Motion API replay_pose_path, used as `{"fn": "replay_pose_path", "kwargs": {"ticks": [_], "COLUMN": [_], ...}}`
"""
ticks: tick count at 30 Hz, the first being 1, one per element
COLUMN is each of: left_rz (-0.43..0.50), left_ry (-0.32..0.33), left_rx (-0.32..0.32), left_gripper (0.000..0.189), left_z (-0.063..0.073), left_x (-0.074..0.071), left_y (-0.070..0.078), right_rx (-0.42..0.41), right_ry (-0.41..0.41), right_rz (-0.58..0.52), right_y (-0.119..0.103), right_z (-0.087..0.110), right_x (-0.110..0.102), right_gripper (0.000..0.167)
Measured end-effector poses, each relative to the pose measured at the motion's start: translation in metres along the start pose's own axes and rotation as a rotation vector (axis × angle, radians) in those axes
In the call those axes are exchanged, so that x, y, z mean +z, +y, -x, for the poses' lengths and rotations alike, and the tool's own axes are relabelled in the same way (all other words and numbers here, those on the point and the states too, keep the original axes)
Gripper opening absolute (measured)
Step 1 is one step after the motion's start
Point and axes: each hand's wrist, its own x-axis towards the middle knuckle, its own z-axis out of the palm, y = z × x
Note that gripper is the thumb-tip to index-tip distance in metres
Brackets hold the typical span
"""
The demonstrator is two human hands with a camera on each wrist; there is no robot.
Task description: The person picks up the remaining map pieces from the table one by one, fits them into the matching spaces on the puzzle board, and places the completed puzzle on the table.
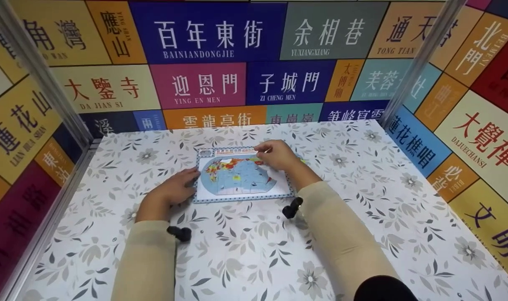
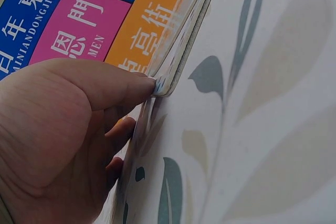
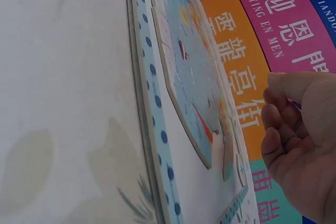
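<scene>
A world map jigsaw puzzle lies flat in a board with a blue dotted border, its blue oval mostly filled with map pieces. White backing shows near the oval's top left. My left hand rests at the board's left edge; in the left wrist view its thumb touches the board's corner. Over the board's upper right, my right hand has its fingers loosely bent. The right wrist view shows nothing between thumb and fingers. Beside the main map there, a map piece sits across a white gap.
A white tablecloth with grey leaves and flowers covers the table. Colourful panels with Chinese lettering stand behind and on both sides, with metal posts at the corners. Small black devices sit at both wrists.
</scene>
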Motion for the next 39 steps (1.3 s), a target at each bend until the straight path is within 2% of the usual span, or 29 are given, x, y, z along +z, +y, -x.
{"fn": "replay_pose_path", "kwargs": {"ticks": [4,9,12,19,27,31,39], "left_rz": [0.005,0.005,-0.003,-0.016,-0.005,0.022,0.027], "left_ry": [-0.006,-0.007,-0.005,-0.004,-0.009,-0.013,-0.019], "left_rx": [-0.011,-0.017,-0.012,0.001,0.01,-0.012,-0.027], "left_gripper": [0.066,0.066,0.066,0.066,0.066,0.066,0.067], "left_z": [-0.001,-0.001,-0.001,-0.001,-0.002,-0.002,0.0], "left_x": [-0.001,0.001,0.001,0.001,0.001,0.002,0.0], "left_y": [-0.001,0.0,0.0,0.0,-0.002,-0.001,0.0], "right_rx": [0.009,0.075,0.114,0.096,0.099,0.129,0.131], "right_ry": [0.018,0.002,-0.001,-0.006,-0.01,-0.002,-0.012], "right_rz": [0.004,-0.034,-0.021,0.044,-0.003,-0.01,-0.079], "right_y": [0.005,0.013,0.017,0.025,0.043,0.053,0.066], "right_z": [0.007,0.014,0.018,0.031,0.044,0.046,0.048], "right_x": [-0.009,-0.018,-0.024,-0.044,-0.062,-0.065,-0.066], "right_gripper": [0.032,0.033,0.034,0.037,0.04,0.04,0.04]}}
